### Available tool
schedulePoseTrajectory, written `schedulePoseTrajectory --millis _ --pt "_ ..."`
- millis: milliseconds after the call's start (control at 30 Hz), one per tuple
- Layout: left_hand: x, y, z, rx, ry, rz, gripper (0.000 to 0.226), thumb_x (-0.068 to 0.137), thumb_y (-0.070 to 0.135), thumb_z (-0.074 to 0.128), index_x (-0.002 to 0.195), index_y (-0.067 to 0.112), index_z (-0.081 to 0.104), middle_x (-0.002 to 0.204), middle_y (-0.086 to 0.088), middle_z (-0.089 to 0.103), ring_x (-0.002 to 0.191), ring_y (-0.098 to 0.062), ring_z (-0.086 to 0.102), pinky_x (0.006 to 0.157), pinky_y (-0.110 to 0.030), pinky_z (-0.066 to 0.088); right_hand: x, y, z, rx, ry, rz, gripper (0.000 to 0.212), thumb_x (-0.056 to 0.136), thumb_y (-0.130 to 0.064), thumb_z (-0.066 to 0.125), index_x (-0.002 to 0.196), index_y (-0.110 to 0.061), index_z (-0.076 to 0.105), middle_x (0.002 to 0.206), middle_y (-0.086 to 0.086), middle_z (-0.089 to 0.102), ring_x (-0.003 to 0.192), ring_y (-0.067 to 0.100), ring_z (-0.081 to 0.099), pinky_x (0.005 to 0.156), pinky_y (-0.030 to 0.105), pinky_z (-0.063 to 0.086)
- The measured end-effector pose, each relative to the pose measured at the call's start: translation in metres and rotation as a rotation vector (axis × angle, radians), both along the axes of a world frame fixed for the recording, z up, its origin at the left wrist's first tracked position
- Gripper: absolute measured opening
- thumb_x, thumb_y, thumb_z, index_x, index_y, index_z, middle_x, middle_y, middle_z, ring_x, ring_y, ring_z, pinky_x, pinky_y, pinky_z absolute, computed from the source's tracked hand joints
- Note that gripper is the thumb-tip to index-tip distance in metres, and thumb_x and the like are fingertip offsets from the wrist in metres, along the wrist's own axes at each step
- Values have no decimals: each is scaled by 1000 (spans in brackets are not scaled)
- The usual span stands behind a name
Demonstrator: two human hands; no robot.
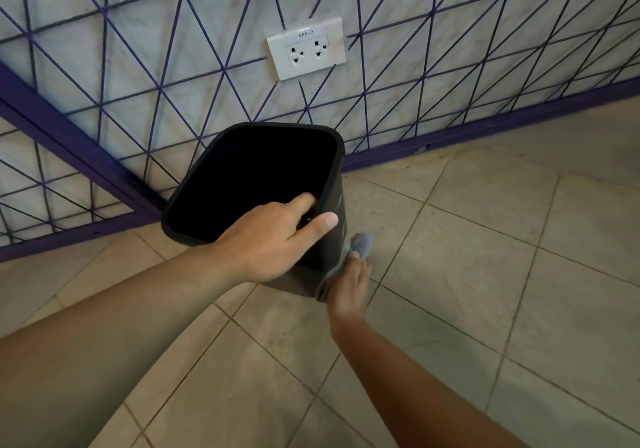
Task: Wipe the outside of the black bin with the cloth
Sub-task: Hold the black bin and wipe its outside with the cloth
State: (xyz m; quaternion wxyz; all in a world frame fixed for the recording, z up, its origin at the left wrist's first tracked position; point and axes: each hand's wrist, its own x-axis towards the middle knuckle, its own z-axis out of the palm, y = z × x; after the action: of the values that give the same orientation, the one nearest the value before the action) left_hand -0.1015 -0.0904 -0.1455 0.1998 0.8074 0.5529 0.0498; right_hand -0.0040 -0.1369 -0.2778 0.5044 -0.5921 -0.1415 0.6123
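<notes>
The black bin is a plain, matte plastic container with a rounded-rectangular mouth and a thin rolled rim; its inside reads as solid black, and faint pale smears streak the outer wall on its right side. It is over the tiled floor, close to the foot of a pale wall crossed by purple lines, and it is tilted, its open mouth turned up toward the camera and leaning away from the wall side, so its long axis runs from the mouth at upper left down to the base at lower right. Whether the base touches the floor cannot be told. The left hand grips the near rim, fingers curled into the opening and the thumb lying on the outer wall. The right hand presses a grey cloth against the bin's right outer wall, low down near the base; the fingers lie fairly straight behind the cloth, part of which bunches above the fingertips while the rest trails down along the wall. On the wall above the bin sits a white double socket plate, and a small label on it reads "8PP-2" as far as can be made out.
</notes>
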Motion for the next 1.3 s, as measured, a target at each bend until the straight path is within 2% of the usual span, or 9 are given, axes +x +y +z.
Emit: schedulePoseTrajectory --millis 100,233,433,600,700,900,1033,1200,1300 --pt "-2 -2 7 -111 -37 4 48 97 60 36 125 26 54 100 0 71 95 -17 67 83 -45 55 17 -1 -4 -106 59 -56 54 120 -37 29 170 -16 32 168 18 45 156 36 45 115 40 38" --pt "-6 -3 22 -230 -57 28 9 94 34 57 89 28 60 86 4 67 82 -12 66 67 -28 50 37 1 -3 -188 146 -121 63 116 -43 41 170 -12 34 154 15 54 143 32 53 110 38 46" --pt "14 -16 14 -184 10 171 39 99 52 46 123 21 49 109 2 64 98 -18 64 80 -32 54 45 -3 5 -149 146 6 67 103 -50 63 160 -20 43 137 4 52 116 19 54 99 35 40" --pt "24 -19 4 -28 47 167 42 105 44 37 130 15 55 118 -4 66 110 -20 63 95 -32 51 42 1 -5 -186 121 19 76 108 -39 61 173 -18 27 145 11 52 126 25 49 101 39 37" --pt "12 -24 3 -110 10 100 42 104 44 39 131 18 55 116 1 66 109 -14 63 93 -31 54 38 10 -13 -147 183 -20 71 113 -43 50 174 -20 23 165 14 47 153 34 46 118 43 39" --pt "-2 -24 -2 -209 -94 32 42 102 46 42 139 29 53 118 16 66 114 4 58 95 -19 50 4 48 -20 -89 323 -119 64 115 -52 38 168 -16 43 169 14 49 153 32 50 131 52 37" --pt "-1 -22 -5 -202 -157 55 38 102 47 44 135 34 55 100 35 60 101 26 51 77 4 41 -2 59 -25 -129 272 -199 59 114 -48 40 162 -15 51 163 15 53 153 34 49 133 55 34" --pt "-2 -21 -6 -211 -169 81 31 99 48 45 120 34 62 97 22 68 99 16 59 74 1 44 -21 21 -8 20 166 -183 79 102 -57 39 172 -21 33 171 10 43 158 30 43 133 52 34" --pt "0 -21 -5 -222 -164 76 22 99 48 45 113 40 59 97 22 68 100 16 58 74 1 44 -9 39 -22 -47 203 -178 65 116 -48 35 171 -15 34 173 16 42 160 35 41 134 55 32"
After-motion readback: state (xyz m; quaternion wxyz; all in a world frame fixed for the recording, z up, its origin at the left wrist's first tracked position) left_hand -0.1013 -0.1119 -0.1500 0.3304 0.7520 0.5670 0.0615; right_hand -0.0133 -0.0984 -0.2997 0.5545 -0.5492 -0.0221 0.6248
